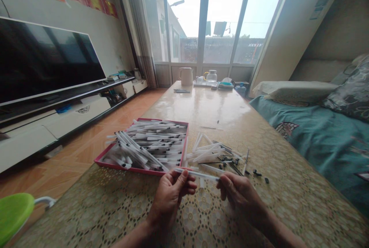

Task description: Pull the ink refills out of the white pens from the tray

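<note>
Because probably light, stiff and slick, best grip the slim white tube (203, 175) near its ends, where pinched by left hand (170, 190) and right hand (242, 192).

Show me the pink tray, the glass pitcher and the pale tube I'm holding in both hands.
Pink tray (185, 146), head view: on its right rim.
Glass pitcher (211, 77), head view: on the middle of its clear body.
Pale tube (201, 175), head view: on its shaft, about midway along.
</note>
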### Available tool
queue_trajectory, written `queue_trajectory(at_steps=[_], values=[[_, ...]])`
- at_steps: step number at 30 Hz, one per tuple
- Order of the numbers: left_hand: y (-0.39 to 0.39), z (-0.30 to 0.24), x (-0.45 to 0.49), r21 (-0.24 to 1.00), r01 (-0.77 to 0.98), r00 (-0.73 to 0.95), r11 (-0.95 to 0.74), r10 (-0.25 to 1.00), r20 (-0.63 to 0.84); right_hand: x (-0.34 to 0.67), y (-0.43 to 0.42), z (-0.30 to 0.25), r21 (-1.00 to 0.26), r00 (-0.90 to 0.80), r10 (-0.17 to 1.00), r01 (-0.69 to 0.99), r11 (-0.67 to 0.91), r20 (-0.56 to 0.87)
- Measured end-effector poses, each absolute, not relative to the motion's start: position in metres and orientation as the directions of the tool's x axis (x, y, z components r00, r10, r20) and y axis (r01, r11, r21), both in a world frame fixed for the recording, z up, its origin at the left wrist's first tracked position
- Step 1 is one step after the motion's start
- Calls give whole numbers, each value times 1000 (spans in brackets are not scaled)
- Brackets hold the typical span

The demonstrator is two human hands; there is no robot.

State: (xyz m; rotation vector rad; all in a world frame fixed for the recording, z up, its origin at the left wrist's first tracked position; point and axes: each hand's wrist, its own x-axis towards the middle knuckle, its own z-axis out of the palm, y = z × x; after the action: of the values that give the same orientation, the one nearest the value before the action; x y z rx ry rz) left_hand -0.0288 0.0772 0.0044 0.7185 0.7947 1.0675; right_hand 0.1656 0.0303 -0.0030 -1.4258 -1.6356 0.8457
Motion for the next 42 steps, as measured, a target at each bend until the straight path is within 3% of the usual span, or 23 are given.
queue_trajectory(at_steps=[10, 30, 42], values=[[78, 4, -28, 832, -458, 271, 312, 941, -204, 167, 30, 0, -890, -46, 993, 440, 116, 107], [77, 3, -29, 839, -443, 275, 317, 938, -209, 170, 33, -6, -807, -100, 977, 552, 210, 187], [78, 3, -28, 840, -437, 273, 323, 937, -219, 171, 34, -5, -835, -74, 986, 524, 165, 149]])
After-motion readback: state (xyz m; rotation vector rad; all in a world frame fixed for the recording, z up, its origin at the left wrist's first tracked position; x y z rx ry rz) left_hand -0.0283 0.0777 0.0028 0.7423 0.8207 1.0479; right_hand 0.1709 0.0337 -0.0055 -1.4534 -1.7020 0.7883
